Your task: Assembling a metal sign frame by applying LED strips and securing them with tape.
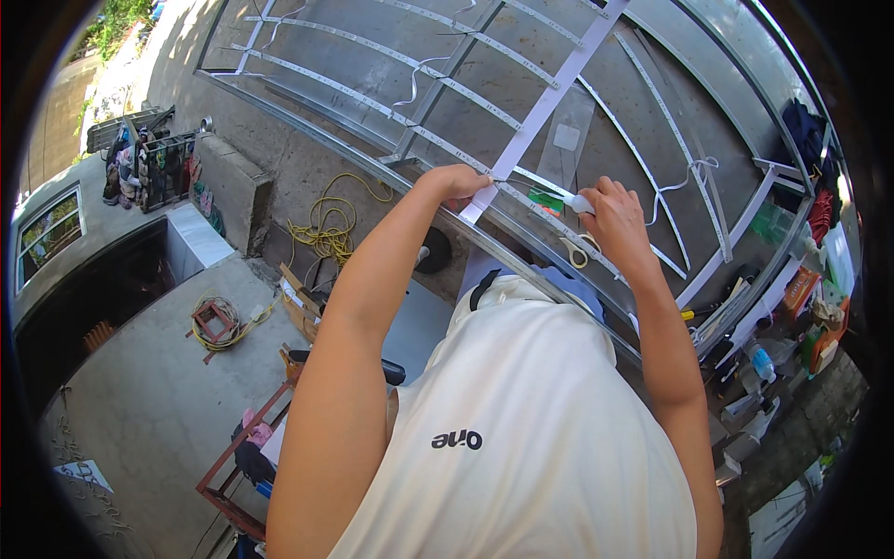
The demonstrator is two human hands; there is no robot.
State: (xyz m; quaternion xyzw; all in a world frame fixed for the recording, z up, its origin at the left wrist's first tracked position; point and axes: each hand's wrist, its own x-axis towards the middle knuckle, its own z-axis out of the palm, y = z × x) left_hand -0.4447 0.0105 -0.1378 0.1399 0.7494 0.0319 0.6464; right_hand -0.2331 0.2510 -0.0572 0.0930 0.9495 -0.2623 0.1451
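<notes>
My right hand (613, 222) is closed round the white handle of a slim tool (578, 202) that looks like a screwdriver. Its thin shaft points left toward a flat white bar (531, 128). At the near end of this bar, my left hand (454, 184) has its fingers pinched where an LED strip (424, 135) crosses it; the fingertips are partly hidden. Several such strips span the large metal frame (372, 166) in front of me. Below the tool lie a small green and orange piece (547, 202) and scissors (579, 252) with pale yellow handles.
Loose white wires (659, 198) curl from the strips. On the ground to the left are a tangled yellow cord (324, 224) and a cable wound on a reddish frame (216, 321). Clutter with a plastic bottle (763, 363) lies right. A reddish metal frame (237, 447) stands lower left.
</notes>
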